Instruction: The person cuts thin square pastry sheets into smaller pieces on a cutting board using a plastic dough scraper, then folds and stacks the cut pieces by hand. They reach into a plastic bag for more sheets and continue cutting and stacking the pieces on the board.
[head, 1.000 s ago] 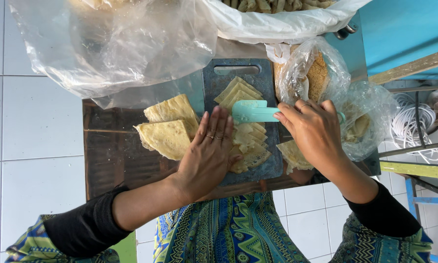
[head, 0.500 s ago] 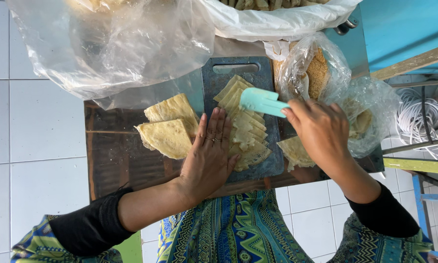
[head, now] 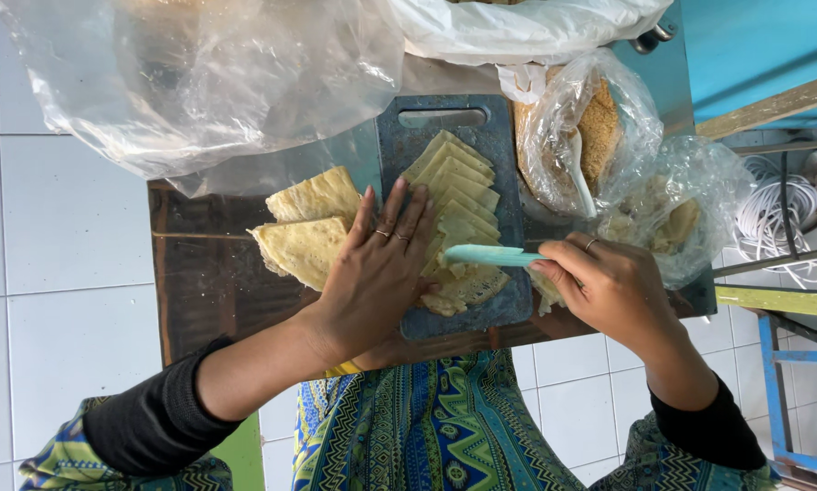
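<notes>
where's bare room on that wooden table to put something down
Bare wood lies on the wooden table, below the folded flatbreads, beside the left hand. The cutting board is full of cut strips; the right hand and plastic bags crowd the right.

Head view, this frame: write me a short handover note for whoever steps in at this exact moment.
Left hand: flat, pressing the stack of yellow strips on the dark cutting board.
Right hand: grip shut on a light green knife, blade lying across the stack.
Two uncut folded sheets lie left of the board on the wooden table.
Done: many strips cut and fanned toward the board's handle.
Left: the piece under the blade and the folded sheets.
</notes>
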The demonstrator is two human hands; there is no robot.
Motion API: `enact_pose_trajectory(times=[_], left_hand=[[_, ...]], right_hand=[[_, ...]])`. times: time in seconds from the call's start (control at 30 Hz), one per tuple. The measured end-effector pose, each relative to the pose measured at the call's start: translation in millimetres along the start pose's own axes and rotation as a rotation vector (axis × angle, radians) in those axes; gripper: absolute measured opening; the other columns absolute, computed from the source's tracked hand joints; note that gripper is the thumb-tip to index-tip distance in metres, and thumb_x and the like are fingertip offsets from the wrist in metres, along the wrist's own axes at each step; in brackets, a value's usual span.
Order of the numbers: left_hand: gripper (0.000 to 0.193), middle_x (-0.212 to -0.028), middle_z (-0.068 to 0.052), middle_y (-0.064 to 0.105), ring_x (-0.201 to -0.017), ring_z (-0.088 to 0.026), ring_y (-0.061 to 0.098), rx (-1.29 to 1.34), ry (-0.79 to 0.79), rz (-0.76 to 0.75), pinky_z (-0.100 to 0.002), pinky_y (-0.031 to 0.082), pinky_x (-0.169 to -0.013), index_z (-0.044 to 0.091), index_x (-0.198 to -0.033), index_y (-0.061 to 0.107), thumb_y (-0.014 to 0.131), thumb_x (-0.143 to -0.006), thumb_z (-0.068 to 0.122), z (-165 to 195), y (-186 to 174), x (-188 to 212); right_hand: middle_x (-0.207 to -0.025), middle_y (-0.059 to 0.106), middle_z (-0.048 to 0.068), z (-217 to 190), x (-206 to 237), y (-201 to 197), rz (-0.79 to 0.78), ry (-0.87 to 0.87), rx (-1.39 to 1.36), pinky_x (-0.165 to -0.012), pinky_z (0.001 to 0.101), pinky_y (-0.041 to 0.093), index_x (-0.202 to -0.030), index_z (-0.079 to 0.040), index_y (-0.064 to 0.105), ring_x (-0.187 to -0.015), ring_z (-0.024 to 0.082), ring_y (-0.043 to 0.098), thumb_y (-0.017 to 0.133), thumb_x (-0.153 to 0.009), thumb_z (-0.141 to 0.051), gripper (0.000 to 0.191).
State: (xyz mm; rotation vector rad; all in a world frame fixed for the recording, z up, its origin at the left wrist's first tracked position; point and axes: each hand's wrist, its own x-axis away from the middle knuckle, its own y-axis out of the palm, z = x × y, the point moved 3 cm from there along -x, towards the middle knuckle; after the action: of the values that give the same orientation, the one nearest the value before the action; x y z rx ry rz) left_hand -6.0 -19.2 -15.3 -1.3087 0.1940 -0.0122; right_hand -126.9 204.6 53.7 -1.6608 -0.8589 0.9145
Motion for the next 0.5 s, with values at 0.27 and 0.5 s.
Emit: enact_pose_trajectory(times=[0.27,0.5], left_hand=[[0.084,-0.164,-0.025,0.026,-0.155,-0.036,0.014,-0.200,0.011,-0.097,-0.056,0.004,-0.123,-0.009,-0.154,0.031,0.041,-0.100,0.054,6.5,1.1,2.4],[0.081,-0.164,-0.024,0.026,-0.155,-0.036,0.014,-0.245,0.013,-0.116,-0.056,0.002,-0.123,-0.008,-0.155,0.030,0.036,-0.101,0.053,7.3,2.8,2.9]], right_hand=[[-0.078,0.069,0.004,-13.4,-3.4,18.3,0.083,-0.037,0.157,-0.051,0.0351,0.047,-0.099,-0.007,0.070,-0.059,0.022,0.065,0.077,-0.094,-0.022,0.017],[-0.074,0.066,0.004,-24.6,1.1,29.0,0.110,0.043,0.195,-0.050,0.0354,0.046,-0.096,-0.007,0.068,-0.057,0.022,0.063,0.075,-0.099,-0.020,0.015]])
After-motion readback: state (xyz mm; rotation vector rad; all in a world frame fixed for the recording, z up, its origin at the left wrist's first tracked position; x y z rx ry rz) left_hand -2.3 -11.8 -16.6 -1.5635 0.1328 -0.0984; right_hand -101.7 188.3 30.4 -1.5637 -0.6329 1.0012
